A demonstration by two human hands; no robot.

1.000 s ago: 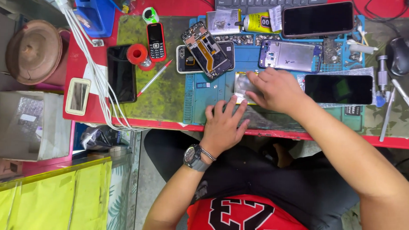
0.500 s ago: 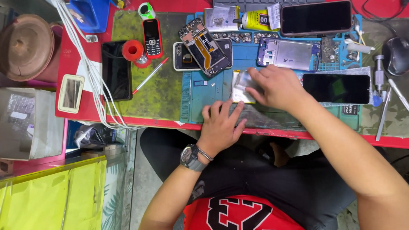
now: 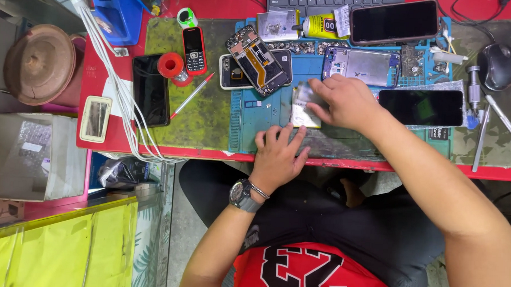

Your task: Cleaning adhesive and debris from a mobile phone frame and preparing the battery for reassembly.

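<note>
The right hand [image 3: 343, 101] rests on the blue work mat [image 3: 268, 113] near the middle of the red table [image 3: 98, 93], its fingertips pinching a small flat silvery part [image 3: 303, 101] (possibly a phone battery or a foil-backed piece; it is too covered to tell) that lies on the mat just below the opened phones. The left hand [image 3: 277, 155] lies palm down at the table's near edge, fingers spread and flat on the mat, grasping nothing, with its fingertips just short of the silvery part's lower edge; a wristwatch [image 3: 243, 195] and a bead bracelet sit on that wrist. Toward the far edge, an opened phone with its circuit board showing [image 3: 257, 60] lies tilted across another dark phone, and beside it to the right is a silvery phone back frame [image 3: 361, 67]. A black phone screen [image 3: 421, 107] lies just right of the right hand, and a larger one [image 3: 394, 21] sits at the far edge next to a yellow glue tube [image 3: 321, 26]. On the olive mat [image 3: 205, 119] to the left are a small red keypad phone [image 3: 194, 49], a red tape roll [image 3: 171, 66], a red-tipped stylus [image 3: 192, 95] and a black phone [image 3: 150, 98]. White cables [image 3: 113, 82] run down the table's left part. A black mouse [image 3: 498, 66] and metal tools [image 3: 482, 129] lie near the right edge.
</note>
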